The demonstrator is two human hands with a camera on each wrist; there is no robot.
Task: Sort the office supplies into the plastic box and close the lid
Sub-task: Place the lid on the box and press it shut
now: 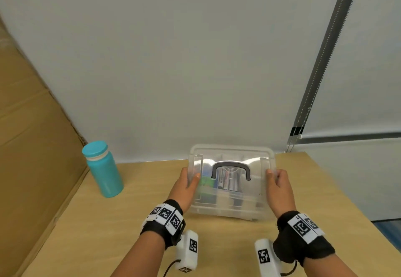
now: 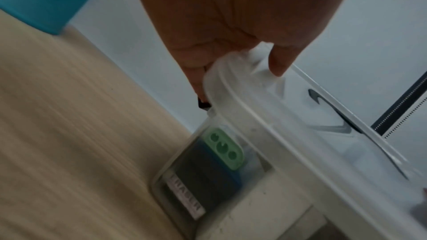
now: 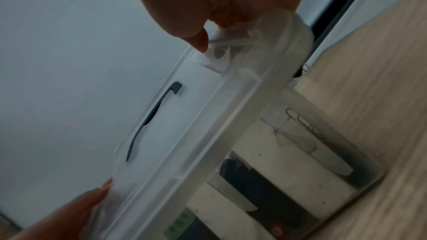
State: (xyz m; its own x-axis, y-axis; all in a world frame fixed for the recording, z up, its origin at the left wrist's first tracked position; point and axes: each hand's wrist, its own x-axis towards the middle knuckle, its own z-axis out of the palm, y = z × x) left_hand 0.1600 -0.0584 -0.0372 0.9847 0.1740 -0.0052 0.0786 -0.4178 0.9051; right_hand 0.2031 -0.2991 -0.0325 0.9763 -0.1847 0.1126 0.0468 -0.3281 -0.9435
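Observation:
A clear plastic box (image 1: 225,210) stands on the wooden table (image 1: 108,233), holding office supplies: a green three-hole sharpener (image 2: 223,148), dark pens and a paper clip (image 3: 302,121). Its clear lid (image 1: 257,181) with a grey handle (image 1: 231,167) lies over the box's top; whether it is seated I cannot tell. My left hand (image 1: 191,177) pinches the lid's left end at the latch (image 2: 256,65), thumb on top. My right hand (image 1: 273,174) pinches the lid's right end the same way, at its own latch (image 3: 221,41).
A teal bottle (image 1: 104,170) stands on the table to the left of the box. Brown cardboard (image 1: 32,146) leans along the left side. A pale wall runs right behind the box, and the table's edge falls off at the right.

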